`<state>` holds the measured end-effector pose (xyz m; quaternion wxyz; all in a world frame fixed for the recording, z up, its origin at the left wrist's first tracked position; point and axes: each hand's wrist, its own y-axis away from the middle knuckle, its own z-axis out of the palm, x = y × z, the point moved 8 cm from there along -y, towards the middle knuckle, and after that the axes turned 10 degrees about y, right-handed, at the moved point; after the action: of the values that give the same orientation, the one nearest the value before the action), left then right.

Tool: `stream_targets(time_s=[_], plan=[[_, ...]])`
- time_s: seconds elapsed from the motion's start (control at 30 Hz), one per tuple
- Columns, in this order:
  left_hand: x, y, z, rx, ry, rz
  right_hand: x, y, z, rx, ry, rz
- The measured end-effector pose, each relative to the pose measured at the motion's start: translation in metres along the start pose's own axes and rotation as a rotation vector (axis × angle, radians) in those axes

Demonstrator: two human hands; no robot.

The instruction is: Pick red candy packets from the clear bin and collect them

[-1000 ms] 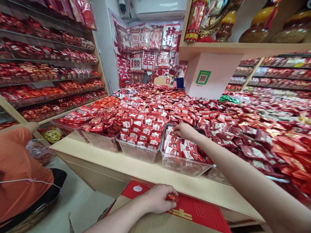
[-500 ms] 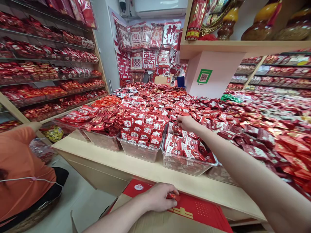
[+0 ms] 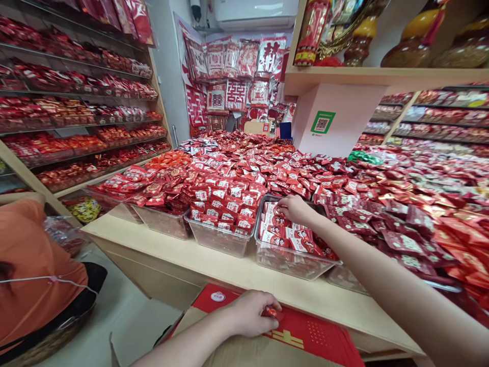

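Observation:
My left hand (image 3: 254, 313) rests over a red cardboard box (image 3: 305, 329) below the counter, fingers curled round a small red wrapped candy (image 3: 272, 312). Stretched across the counter, my right hand (image 3: 297, 210) is inside the back part of a clear plastic bin (image 3: 294, 262). Its thumb and fingers pinch at a red-and-white candy packet (image 3: 280, 210), partly covered by the fingertips. Similar packets (image 3: 273, 232) stand in rows on the bin's left and front side. The bin's back right interior is partly hidden by my right forearm.
Left of the bin stands another clear bin of red packets (image 3: 223, 214). Heaps of wrapped candies (image 3: 362, 204) cover the counter behind and to the right. A person in an orange shirt (image 3: 38, 255) sits at the left. A wooden shelf (image 3: 362, 76) overhangs the counter.
My right hand has moved slightly down and toward me over the bin. My left hand stays almost in place with its candy. The seated person's arm has shifted left.

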<state>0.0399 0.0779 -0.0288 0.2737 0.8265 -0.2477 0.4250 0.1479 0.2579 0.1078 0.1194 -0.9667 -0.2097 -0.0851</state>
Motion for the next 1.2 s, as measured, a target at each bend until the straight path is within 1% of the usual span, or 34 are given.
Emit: stream_targets(time_s=[0.07, 0.2, 0.43, 0.5, 0.57, 0.7, 0.73, 0.8, 0.9, 1.03, 1.2], plan=[[0.001, 0.000, 0.000, 0.000, -0.010, -0.002, -0.005, 0.002, 0.005, 0.012, 0.014, -0.033], [0.002, 0.000, -0.002, 0.000, -0.016, -0.007, -0.008, 0.001, 0.017, -0.031, 0.039, -0.068], [0.000, 0.000, -0.001, 0.001, -0.004, -0.011, -0.006, 0.001, 0.028, -0.120, 0.062, 0.004], [0.001, 0.001, -0.001, 0.003, -0.005, -0.012, -0.006, 0.002, 0.028, -0.153, 0.042, 0.023], [0.001, 0.001, -0.001, 0.002, -0.006, -0.016, 0.000, 0.002, 0.023, -0.178, -0.018, 0.080], [0.003, 0.001, -0.001, -0.008, -0.010, -0.013, 0.032, 0.001, 0.003, -0.151, -0.156, 0.275], [0.003, 0.001, -0.001, -0.009, -0.009, -0.012, 0.039, 0.000, 0.001, -0.164, -0.174, 0.317], [0.003, 0.001, -0.001, -0.006, -0.006, -0.016, 0.048, 0.000, 0.004, -0.231, -0.195, 0.364], [0.002, 0.001, -0.002, -0.007, -0.006, -0.024, 0.046, -0.002, 0.013, -0.324, -0.205, 0.356], [0.003, 0.002, -0.003, -0.009, -0.015, -0.025, 0.037, -0.006, 0.019, -0.375, -0.144, 0.329], [0.004, 0.002, -0.003, -0.015, -0.017, -0.023, 0.030, -0.007, 0.020, -0.399, -0.063, 0.252]])
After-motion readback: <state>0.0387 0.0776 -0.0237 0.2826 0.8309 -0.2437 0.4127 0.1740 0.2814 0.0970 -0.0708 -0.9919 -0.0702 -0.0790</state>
